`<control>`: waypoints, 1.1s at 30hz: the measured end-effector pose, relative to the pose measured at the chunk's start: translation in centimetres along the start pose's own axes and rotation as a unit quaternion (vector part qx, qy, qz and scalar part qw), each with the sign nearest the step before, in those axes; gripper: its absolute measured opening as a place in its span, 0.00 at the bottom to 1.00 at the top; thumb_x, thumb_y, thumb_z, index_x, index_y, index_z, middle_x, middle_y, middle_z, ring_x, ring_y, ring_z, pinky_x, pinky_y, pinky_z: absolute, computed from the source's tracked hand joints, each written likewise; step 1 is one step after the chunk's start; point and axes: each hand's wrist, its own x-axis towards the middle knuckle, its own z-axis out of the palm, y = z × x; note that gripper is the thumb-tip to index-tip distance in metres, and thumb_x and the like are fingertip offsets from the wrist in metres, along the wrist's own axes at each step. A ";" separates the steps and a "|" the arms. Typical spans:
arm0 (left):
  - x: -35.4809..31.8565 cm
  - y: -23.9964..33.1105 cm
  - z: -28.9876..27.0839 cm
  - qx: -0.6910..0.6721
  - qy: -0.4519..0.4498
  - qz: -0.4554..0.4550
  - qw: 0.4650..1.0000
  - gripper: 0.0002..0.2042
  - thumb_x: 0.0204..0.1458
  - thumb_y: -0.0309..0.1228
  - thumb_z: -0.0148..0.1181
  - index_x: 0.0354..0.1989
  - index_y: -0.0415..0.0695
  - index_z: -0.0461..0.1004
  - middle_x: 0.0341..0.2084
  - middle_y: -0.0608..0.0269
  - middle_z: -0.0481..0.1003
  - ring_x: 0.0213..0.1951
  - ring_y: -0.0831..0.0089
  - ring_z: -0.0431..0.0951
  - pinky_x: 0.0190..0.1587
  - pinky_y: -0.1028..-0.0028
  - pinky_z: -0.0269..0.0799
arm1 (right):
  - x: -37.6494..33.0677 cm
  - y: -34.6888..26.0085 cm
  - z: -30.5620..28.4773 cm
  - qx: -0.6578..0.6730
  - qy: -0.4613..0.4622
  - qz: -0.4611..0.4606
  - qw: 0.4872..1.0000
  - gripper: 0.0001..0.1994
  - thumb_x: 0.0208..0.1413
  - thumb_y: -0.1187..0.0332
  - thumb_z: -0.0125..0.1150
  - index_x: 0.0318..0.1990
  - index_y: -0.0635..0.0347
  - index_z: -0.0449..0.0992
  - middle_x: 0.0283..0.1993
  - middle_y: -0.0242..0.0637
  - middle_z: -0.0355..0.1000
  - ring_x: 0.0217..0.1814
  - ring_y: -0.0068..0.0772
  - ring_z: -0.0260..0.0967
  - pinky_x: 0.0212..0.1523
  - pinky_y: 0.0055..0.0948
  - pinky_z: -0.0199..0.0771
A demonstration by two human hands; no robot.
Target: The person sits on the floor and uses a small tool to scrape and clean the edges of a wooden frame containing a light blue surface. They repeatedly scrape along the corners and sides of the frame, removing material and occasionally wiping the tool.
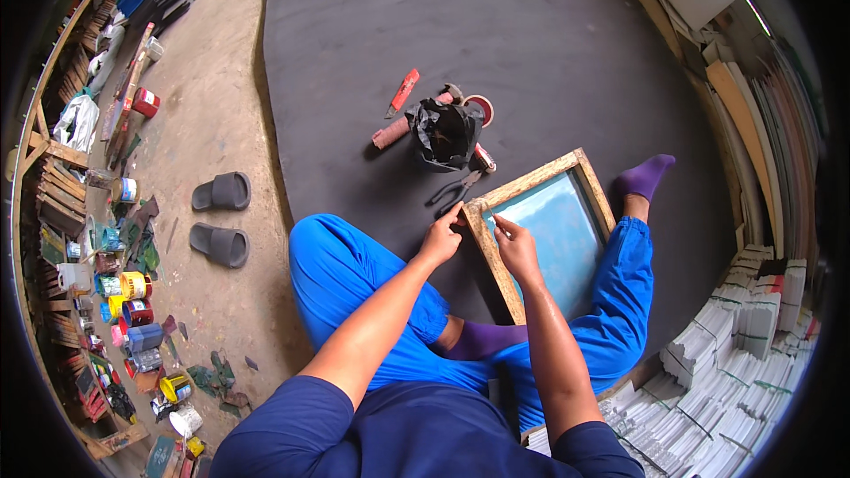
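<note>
A wooden screen-printing frame [501, 282] with pale blue mesh [549, 235] leans tilted against my right leg. My left hand [440, 237] is at its upper left corner, index finger stretched along the wood and the other fingers curled against its edge. Just inside that corner, my right hand [516, 248] is closed in a pinch over the mesh. Something thin shows at its fingertips, too small to name. Beyond the frame lie dark-handled pliers [456, 191], a red utility knife [404, 93], a roll of tape [478, 111] and a black plastic bag [445, 134].
A reddish roller [390, 133] lies beside the bag on the dark mat [354, 35]. Black slides [220, 192] stand on the concrete floor to the left. Several paint cans [135, 284] line the left side. Bundled white stacks [708, 354] and leaning boards [748, 124] border the right.
</note>
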 end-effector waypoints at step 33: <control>-0.2 -0.2 -0.6 0.007 -0.001 0.000 1.000 0.43 0.42 0.17 0.54 0.74 0.57 0.61 0.51 0.50 0.77 0.28 0.74 0.77 0.37 0.73 0.77 | -0.3 -1.1 2.6 0.047 -0.026 0.195 0.979 0.22 0.63 0.69 0.60 0.65 0.59 0.73 0.34 0.49 0.83 0.36 0.53 0.82 0.39 0.46 0.78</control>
